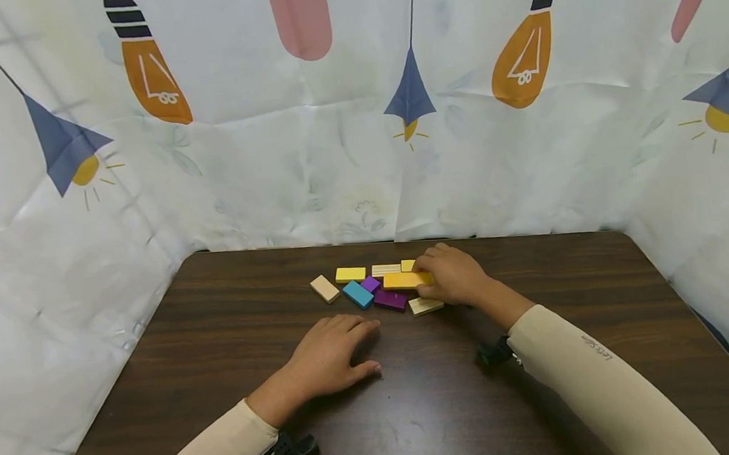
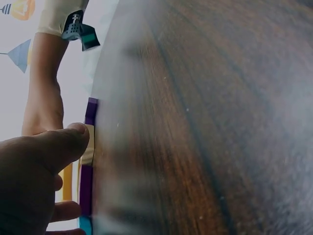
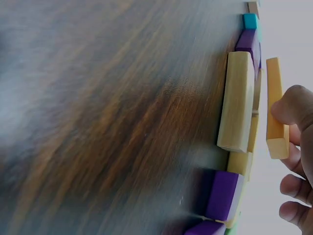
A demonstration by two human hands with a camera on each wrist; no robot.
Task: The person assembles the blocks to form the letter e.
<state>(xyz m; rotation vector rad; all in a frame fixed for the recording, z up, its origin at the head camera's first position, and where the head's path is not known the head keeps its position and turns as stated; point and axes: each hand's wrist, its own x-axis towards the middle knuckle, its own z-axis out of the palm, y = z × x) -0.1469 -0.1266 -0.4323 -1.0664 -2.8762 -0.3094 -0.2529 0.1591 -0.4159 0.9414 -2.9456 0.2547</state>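
Note:
My right hand [image 1: 450, 275] pinches an orange wooden block [image 1: 402, 281] between thumb and fingers, above the pile at the table's far side. In the right wrist view that block [image 3: 275, 93] is held clear of the others. Beneath and around it lie a dark purple block [image 1: 390, 300], a plain wood block [image 1: 426, 306], a blue block [image 1: 358, 294], a smaller purple block [image 1: 371, 284] and a yellow block [image 1: 408, 265] partly covered by my fingers. My left hand [image 1: 331, 355] is nearer me, palm down with fingers extended, holding nothing.
At the pile's left are another yellow block [image 1: 350, 275] and a tan block [image 1: 324, 289]. Pale striped pieces [image 1: 386, 270] sit at the back. More purple blocks [image 3: 224, 196] show in the right wrist view. A printed white curtain [image 1: 258, 186] hangs behind the brown table [image 1: 219, 339].

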